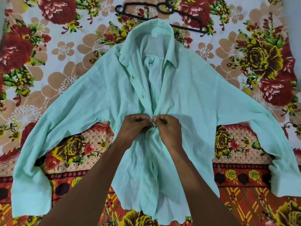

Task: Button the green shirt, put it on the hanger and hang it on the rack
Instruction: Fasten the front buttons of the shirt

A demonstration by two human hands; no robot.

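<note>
Both hands, left hand (136, 123) and right hand (168, 126), are curled and pinched on the placket at mid-front of the green shirt (187, 98), which is spread flat, sleeves out, on a floral bedsheet (65, 49). Black hangers (164, 9) are seen beyond the collar.

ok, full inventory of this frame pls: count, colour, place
light green button-up shirt: 1, mint green, spread face-up mid-frame, sleeves out to both sides, upper placket unbuttoned
black plastic hanger: 1, black, above the collar, partly under it
floral bedsheet: 1, red, peach, yellow and white, beneath everything
white neck label: 1, white, inside the collar
left hand: 1, pinching the placket mid-shirt
right hand: 1, pinching the placket beside the left
</note>
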